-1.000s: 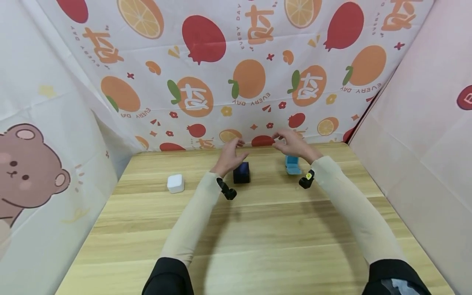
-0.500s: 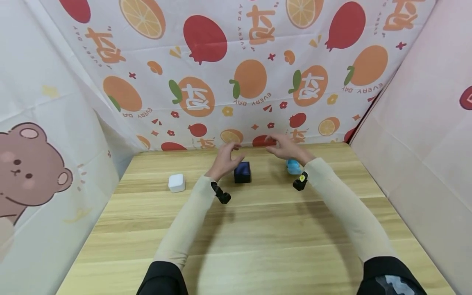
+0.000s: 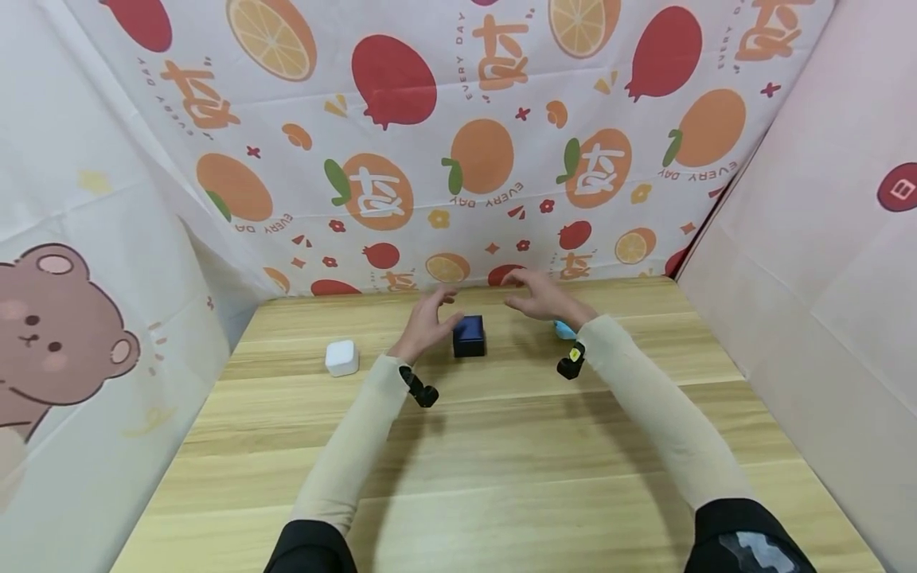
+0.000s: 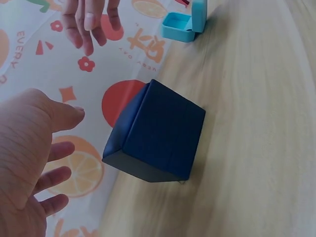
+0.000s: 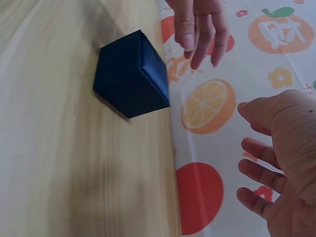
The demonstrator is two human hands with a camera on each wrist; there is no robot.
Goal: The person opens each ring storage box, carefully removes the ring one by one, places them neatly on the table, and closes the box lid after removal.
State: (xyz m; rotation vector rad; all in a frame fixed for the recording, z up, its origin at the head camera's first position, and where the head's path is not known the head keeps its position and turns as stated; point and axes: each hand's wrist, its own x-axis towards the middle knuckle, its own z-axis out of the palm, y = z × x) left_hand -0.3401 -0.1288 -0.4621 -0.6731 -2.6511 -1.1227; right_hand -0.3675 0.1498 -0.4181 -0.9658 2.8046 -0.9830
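Note:
A dark blue box [image 3: 469, 337], closed and cube-like, stands on the wooden table between the two hands. Just left of it hovers my left hand [image 3: 427, 325], fingers relaxed and holding nothing. In the left wrist view the box [image 4: 160, 133] is apart from the thumb and fingers. My right hand [image 3: 543, 296] is raised to the right of the box, loosely bent and without anything in it. Partly hidden behind the right wrist is a light blue case [image 3: 564, 329]. The left wrist view shows this case [image 4: 178, 28] with its lid raised.
A small white box [image 3: 341, 358] with rounded edges stands on the table [image 3: 501, 461] to the left. A fruit-print cloth [image 3: 430, 183] hangs along the table's back edge. Pale cloth walls [image 3: 802, 263] stand at both sides.
Both hands have shifted left and slightly toward the person. The right wrist now covers more of the light blue case, while the left hand is farther from the dark blue box.

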